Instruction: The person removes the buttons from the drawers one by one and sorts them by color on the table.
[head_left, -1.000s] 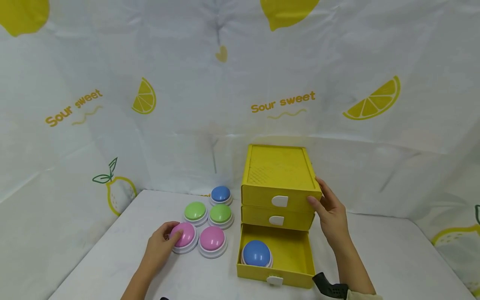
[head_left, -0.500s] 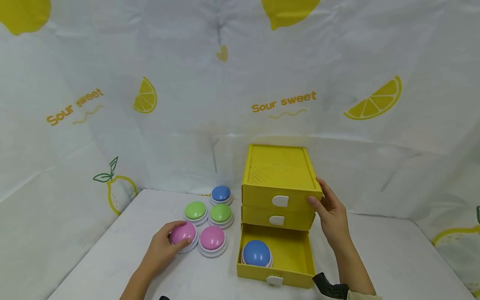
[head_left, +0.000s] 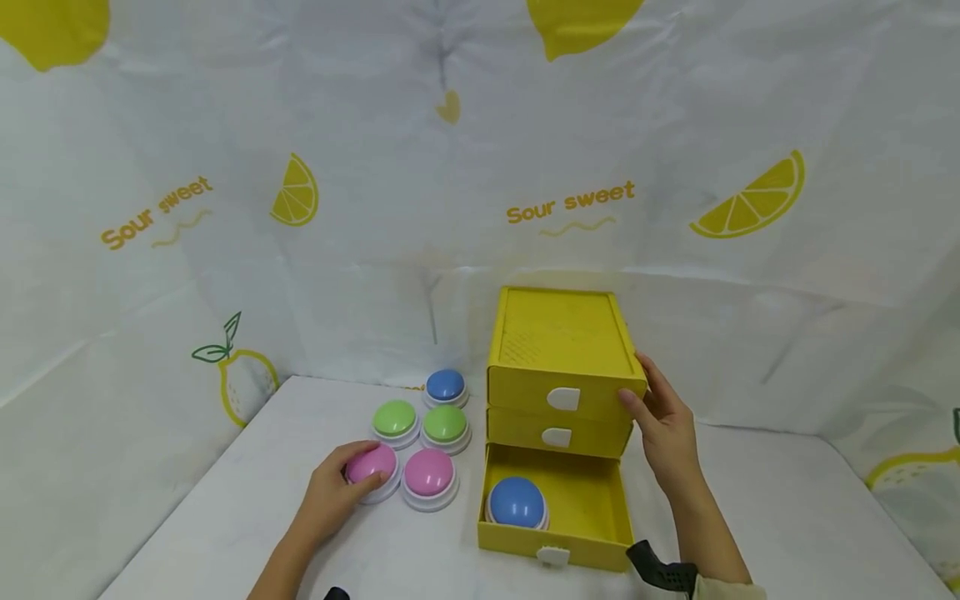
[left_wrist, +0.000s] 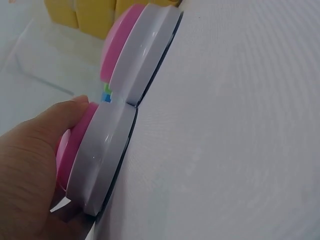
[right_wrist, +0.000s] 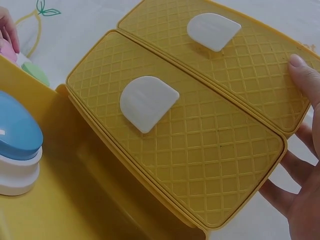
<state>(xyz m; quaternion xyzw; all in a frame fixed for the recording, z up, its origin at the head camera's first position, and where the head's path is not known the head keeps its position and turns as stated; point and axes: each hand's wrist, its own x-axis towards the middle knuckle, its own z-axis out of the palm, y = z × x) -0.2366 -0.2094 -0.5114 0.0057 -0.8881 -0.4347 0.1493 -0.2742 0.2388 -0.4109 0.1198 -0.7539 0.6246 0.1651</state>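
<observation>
My left hand point(head_left: 330, 493) grips a pink dome button point(head_left: 372, 465) with a white base, its thumb on the near side and its fingers round the far left. In the left wrist view that button's base point(left_wrist: 100, 160) sits on the table and touches a second pink button point(head_left: 428, 473). At the right, my right hand point(head_left: 666, 433) holds the front right corner of a yellow drawer cabinet point(head_left: 564, 333), thumb on the top drawer's front and fingers along the side. The cabinet's bottom drawer point(head_left: 588, 508) is pulled out, with a blue button point(head_left: 517, 502) in its left part.
Behind the pink buttons stand two green buttons point(head_left: 394, 418) and another blue button point(head_left: 446, 387). The top and middle drawers, with white tabs point(right_wrist: 149, 104), are closed. A white lemon-print cloth point(head_left: 405, 208) hangs behind the white table point(head_left: 225, 517).
My left thumb has shifted from on top of the pink button to its near right side, and the hand has moved slightly right. My right hand stays on the cabinet.
</observation>
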